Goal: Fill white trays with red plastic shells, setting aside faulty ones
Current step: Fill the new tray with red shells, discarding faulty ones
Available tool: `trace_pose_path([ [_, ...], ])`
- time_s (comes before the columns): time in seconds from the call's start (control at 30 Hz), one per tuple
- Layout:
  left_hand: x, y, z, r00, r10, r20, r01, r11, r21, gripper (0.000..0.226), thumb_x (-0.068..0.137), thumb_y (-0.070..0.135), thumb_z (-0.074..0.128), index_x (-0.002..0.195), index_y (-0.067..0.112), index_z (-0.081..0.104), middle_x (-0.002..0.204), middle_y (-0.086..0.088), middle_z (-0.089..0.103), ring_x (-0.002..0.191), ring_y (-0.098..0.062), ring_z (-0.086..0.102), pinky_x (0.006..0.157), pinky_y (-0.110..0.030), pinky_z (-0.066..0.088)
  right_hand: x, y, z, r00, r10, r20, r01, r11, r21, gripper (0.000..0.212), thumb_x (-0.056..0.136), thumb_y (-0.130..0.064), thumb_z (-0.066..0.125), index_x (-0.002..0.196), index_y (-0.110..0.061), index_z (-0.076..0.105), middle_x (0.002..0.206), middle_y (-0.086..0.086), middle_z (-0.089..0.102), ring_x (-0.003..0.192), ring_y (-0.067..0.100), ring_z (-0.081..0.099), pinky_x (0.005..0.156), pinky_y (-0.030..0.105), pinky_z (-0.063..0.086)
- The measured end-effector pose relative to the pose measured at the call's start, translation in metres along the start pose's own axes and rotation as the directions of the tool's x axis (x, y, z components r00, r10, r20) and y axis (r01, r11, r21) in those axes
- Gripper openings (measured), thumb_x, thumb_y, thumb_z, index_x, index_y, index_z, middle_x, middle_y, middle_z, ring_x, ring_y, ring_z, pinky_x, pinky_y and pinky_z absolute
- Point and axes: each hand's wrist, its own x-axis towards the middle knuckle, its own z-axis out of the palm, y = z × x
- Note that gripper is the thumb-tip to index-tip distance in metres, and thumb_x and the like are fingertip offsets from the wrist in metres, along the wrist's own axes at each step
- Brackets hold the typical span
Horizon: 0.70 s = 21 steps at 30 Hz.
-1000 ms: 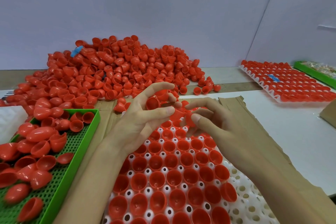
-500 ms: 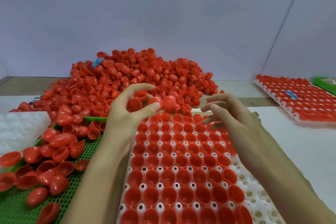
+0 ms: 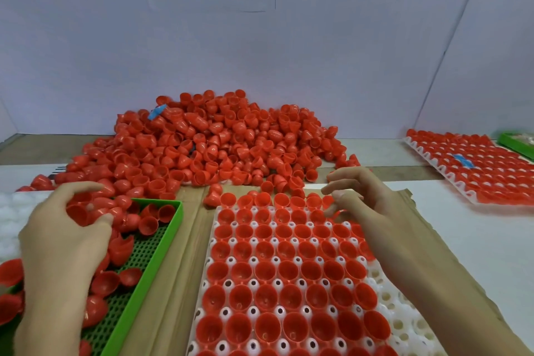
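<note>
Gripping a red shell (image 3: 77, 214) over the green tray (image 3: 170, 237) at 9 o'clock, the left hand (image 3: 62, 235) half hides it. The right hand (image 3: 367, 205), loosely curled and empty, hovers over the 1 o'clock corner of the white tray (image 3: 404, 324), whose near edge is cut off.

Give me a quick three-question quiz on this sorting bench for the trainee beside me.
1. True or false: the green tray lies right of the near white tray.
2. The left hand, gripping red shells, is above which tray? A. green B. white C. neither
3. Fill in: the near white tray's visible empty cups are on its ____ side.
Key: 1 false; 2 A; 3 right.
</note>
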Motion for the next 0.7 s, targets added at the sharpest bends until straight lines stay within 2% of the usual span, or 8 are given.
trace_pose_path([
  [0.07,0.009,-0.013,-0.003,0.998,-0.05,0.033,0.05,0.999,-0.018,0.026,0.087,0.034,0.065,0.109,0.044,0.057,0.12,-0.005,0.064,0.113,-0.031,0.061,0.098,-0.057,0.05,0.0,-0.001,-0.001,1.0,-0.004,0.011,0.004,1.0,0.0,0.016,0.097,0.002,0.054,0.108,-0.003,0.064,0.098,0.013,0.07,0.072,0.02,0.067,0.062,0.011,0.053],
  [0.13,0.016,-0.023,-0.005,0.995,-0.049,0.091,0.05,0.999,-0.014,0.049,0.079,0.07,0.05,0.112,0.035,0.058,0.125,-0.008,0.065,0.117,-0.033,0.061,0.102,-0.059,0.047,-0.001,-0.002,-0.002,1.0,-0.008,0.021,0.008,1.0,-0.004,0.016,0.097,0.001,0.054,0.108,-0.004,0.064,0.098,0.011,0.07,0.072,0.019,0.067,0.062,0.01,0.053],
  [0.17,0.014,-0.018,-0.005,0.997,-0.022,0.073,0.024,0.999,-0.028,0.055,0.076,0.077,0.046,0.11,0.037,0.061,0.122,-0.003,0.067,0.116,-0.03,0.063,0.102,-0.058,0.048,-0.001,-0.003,-0.003,1.0,-0.009,0.023,0.01,1.0,-0.008,0.016,0.097,0.001,0.054,0.108,-0.004,0.064,0.098,0.011,0.07,0.073,0.019,0.067,0.063,0.011,0.053],
  [0.27,-0.012,0.032,0.003,0.99,0.142,0.022,-0.135,0.971,-0.196,0.03,0.089,0.06,0.046,0.109,0.05,0.066,0.108,0.019,0.07,0.104,-0.011,0.066,0.089,-0.048,0.053,-0.001,-0.005,-0.003,0.999,-0.017,0.034,0.017,1.0,0.005,0.016,0.097,0.001,0.054,0.108,-0.003,0.065,0.098,0.013,0.07,0.072,0.021,0.067,0.062,0.011,0.053],
  [0.37,-0.032,0.07,0.021,0.877,0.385,0.288,-0.258,0.882,-0.393,0.025,0.096,0.033,0.056,0.111,0.048,0.07,0.102,0.016,0.071,0.08,-0.003,0.066,0.066,-0.028,0.055,-0.003,-0.006,-0.002,0.997,-0.041,0.063,0.041,0.999,0.016,0.015,0.097,0.001,0.055,0.105,-0.006,0.066,0.094,0.012,0.072,0.071,0.02,0.068,0.062,0.01,0.051],
  [0.43,-0.043,0.087,0.039,0.743,0.469,0.479,-0.18,0.828,-0.532,0.037,0.1,0.011,0.056,0.111,0.041,0.073,0.103,0.006,0.072,0.075,-0.006,0.065,0.065,-0.022,0.055,-0.003,-0.007,0.0,0.992,-0.083,0.098,0.083,0.997,0.006,0.016,0.097,-0.001,0.057,0.104,-0.011,0.067,0.09,0.006,0.073,0.069,0.016,0.069,0.066,0.009,0.051],
  [0.53,-0.05,0.107,0.064,0.554,0.517,0.653,-0.019,0.792,-0.611,0.037,0.099,0.006,0.055,0.117,0.032,0.073,0.1,0.003,0.073,0.072,-0.01,0.06,0.07,-0.021,0.053,0.002,-0.005,0.006,0.975,-0.154,0.159,0.157,0.988,-0.005,0.019,0.095,-0.004,0.06,0.105,-0.019,0.067,0.09,-0.002,0.071,0.071,0.013,0.07,0.075,0.02,0.057],
  [0.7,-0.045,0.112,0.094,0.409,0.514,0.754,0.088,0.8,-0.594,0.05,0.097,0.009,0.063,0.136,0.041,0.059,0.104,0.002,0.073,0.071,-0.013,0.054,0.073,-0.025,0.052,0.02,0.008,0.017,0.941,-0.251,0.229,0.286,0.948,-0.14,0.037,0.091,-0.015,0.071,0.119,-0.038,0.061,0.109,-0.015,0.063,0.085,0.012,0.067,0.077,0.033,0.059],
])
